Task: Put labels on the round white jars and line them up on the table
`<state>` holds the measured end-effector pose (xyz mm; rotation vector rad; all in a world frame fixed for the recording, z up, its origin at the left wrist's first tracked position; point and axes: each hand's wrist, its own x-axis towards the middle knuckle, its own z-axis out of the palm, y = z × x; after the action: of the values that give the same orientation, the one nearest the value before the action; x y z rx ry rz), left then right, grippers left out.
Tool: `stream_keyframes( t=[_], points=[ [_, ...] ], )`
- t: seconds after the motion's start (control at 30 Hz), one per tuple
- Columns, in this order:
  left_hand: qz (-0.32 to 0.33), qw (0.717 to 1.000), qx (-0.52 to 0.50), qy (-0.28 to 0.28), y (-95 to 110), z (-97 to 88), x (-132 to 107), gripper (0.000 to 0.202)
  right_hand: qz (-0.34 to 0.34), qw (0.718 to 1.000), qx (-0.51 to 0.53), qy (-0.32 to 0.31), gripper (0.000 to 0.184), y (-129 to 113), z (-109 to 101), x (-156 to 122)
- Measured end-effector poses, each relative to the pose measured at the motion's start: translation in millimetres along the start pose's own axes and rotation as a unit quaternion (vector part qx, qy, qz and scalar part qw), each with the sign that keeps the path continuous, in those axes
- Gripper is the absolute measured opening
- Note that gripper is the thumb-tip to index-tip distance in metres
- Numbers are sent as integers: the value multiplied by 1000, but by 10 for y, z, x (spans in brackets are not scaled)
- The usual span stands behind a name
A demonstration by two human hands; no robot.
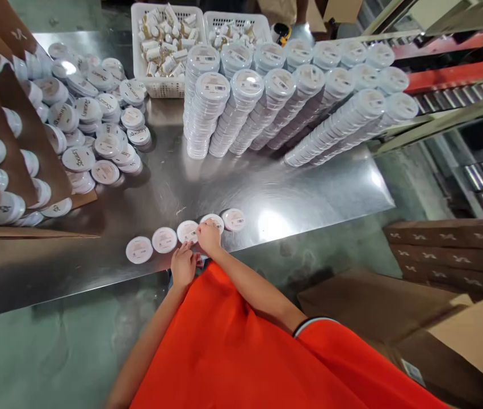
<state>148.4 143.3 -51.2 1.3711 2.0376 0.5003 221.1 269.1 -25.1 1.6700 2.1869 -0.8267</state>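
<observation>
- White round plastic containers (pixel 233 219), five counted, are laid flat in one row on the brushed-steel table (pixel 241 184), at 12 o'clock from the hands.
- Labels are turned upward, edges set just apart.
- Fourth from left is covered by the right hand (pixel 208 237), narrowly closed; whether it is held cannot be told.
- Third is touched by the left hand (pixel 184 264), fingers half-curled.

Gleaming at twelve o'clock, polished steel of the tabletop (pixel 241 193), glossy beneath smooth white plastic lids (pixel 164 240); showing matt at four o'clock, brown cardboard boxes (pixel 373 307); draping at six, orange cloth (pixel 232 346).
</observation>
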Motion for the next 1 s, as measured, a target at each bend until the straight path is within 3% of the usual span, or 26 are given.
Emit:
stream_keyframes(
  t=[0.1, 0.23, 0.33, 0.43, 0.53, 0.6, 0.7, 0.83, 0.93, 1.0],
  points=[
    [-3, 1000, 7, -2, 16, 5, -5, 25, -12, 1000, -4, -3, 24, 3, -21, -4],
    [-16, 1000, 1, -10, 42, 13, 2, 23, 8, 1000, -3, 0, 32, 29, -45, 85],
    [-23, 999, -23, -4, 39, -1, 22, 24, 14, 1000, 17, -17, 19, 53, -55, 176],
    [-54, 992, -109, 16, 10, -59, 33, 22, 16, 999, 49, -8, 18, 59, -80, 170],
    [-96, 966, -227, 73, -19, -155, 3, 35, -7, 994, 107, 33, 26, 58, -93, 27],
    [-111, 943, -291, 114, -25, -222, -43, 39, -69, 978, 196, 22, 24, 62, -69, -112],
    [-118, 921, -345, 137, -24, -308, -123, 42, -157, 913, 369, -73, 14, 60, 18, -310],
    [-126, 890, -422, 120, -43, -361, -207, 41, -132, 853, 491, -118, 12, 8, 162, -459],
    [-121, 842, -514, 112, -93, -353, -240, 38, -120, 839, 520, -108, 13, -44, 246, -503],
    [-123, 826, -541, 101, -140, -335, -251, 37, -134, 837, 522, -99, 14, -73, 286, -531]
  ],
)
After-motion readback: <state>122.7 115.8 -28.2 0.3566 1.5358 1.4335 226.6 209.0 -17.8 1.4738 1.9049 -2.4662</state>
